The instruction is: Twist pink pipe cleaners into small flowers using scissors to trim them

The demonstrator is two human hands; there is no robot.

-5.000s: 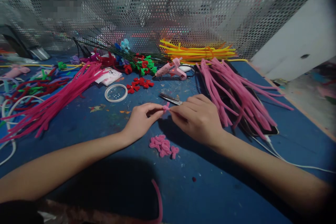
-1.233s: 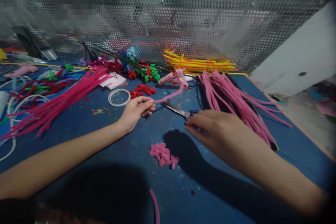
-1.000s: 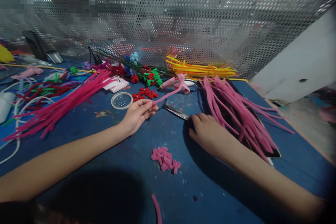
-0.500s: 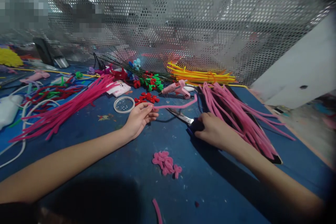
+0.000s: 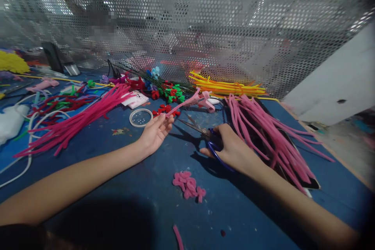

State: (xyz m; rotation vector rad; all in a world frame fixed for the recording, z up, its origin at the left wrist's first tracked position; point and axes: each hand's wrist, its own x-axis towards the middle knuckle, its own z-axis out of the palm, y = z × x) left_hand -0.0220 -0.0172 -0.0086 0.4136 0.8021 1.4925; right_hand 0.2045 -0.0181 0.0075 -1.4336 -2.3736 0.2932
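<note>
Between the thumb and fingers of my left hand (image 5: 154, 134) is a pink pipe cleaner (image 5: 182, 104), its free end slanting up and away to the right. My right hand (image 5: 233, 148) grips blue-handled scissors (image 5: 215, 150), whose parted blades point left toward my left hand, below the pipe cleaner and apart from it. Nearer to me on the blue table lies a small pile of looped pink pipe-cleaner pieces (image 5: 189, 184). A short pink offcut (image 5: 177, 237) rests at the bottom edge of the view.
Pink pipe cleaners (image 5: 271, 133) lie bundled at right, magenta ones (image 5: 83, 119) at left, yellow ones (image 5: 228, 85) at the back. A pink glue gun (image 5: 202, 99) lies behind the scissors. A white ring (image 5: 141, 118) and red pieces (image 5: 162, 109) lie past my left hand.
The scissors have lifted off the table in my right hand, and their blades have parted. The pipe cleaner's free end has swung upward and left.
</note>
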